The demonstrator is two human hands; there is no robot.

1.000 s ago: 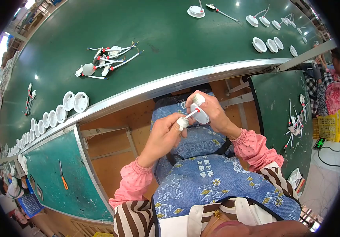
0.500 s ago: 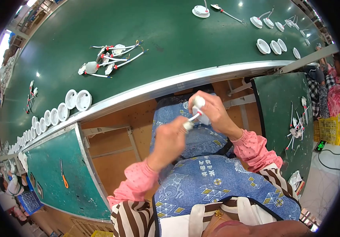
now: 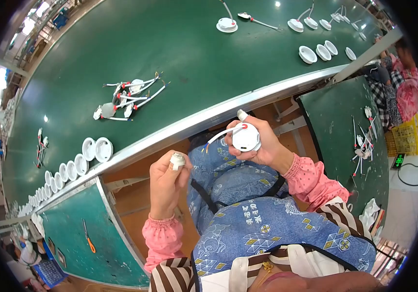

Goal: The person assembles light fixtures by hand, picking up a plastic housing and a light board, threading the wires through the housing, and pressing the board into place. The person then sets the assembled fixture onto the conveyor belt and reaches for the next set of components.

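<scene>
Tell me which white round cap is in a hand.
The cap in the right hand; its wire sticks out left. The other caps lie on the belt.

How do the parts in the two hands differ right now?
The small piece in the left hand is far smaller than the round housing in the right hand. The housing trails a white wire; the small piece has none. The small piece is pinched between finger and thumb; the housing lies cupped in the hand. Both are white.
</scene>
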